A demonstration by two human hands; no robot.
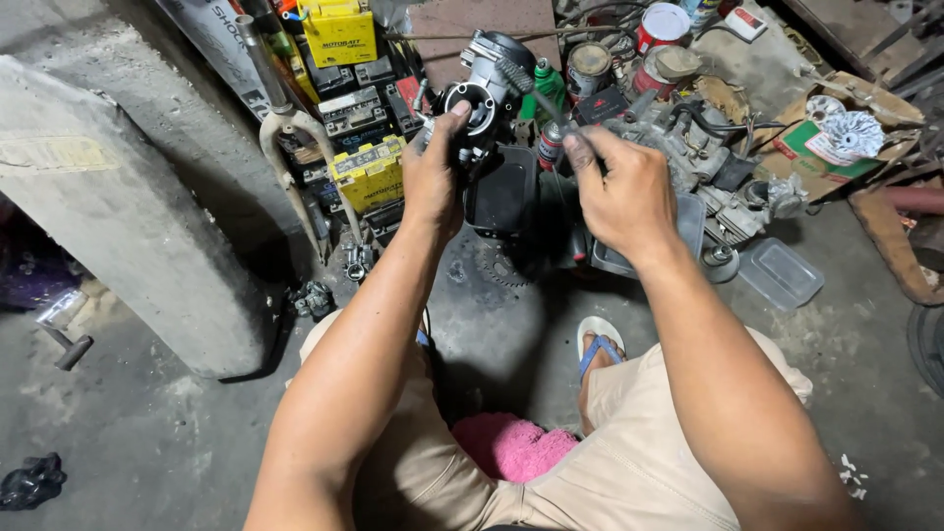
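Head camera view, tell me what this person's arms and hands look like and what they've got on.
Both arms are bare from the hands up to where they leave the picture: no sleeves, no gloves on the left hand or the right hand. No watch, ring or wristband shows. The fingertips look grimy. Lower down, the person wears beige shorts and a white sandal with blue straps.

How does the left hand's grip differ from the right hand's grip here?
The left hand wraps around a bulky dark metal carburetor, thumb up against its round opening; the right hand pinches the thin handle of a small brush. The left hand holds its part from the side, while the right hand is knuckles-up. Both are bare and raised over the cluttered floor.
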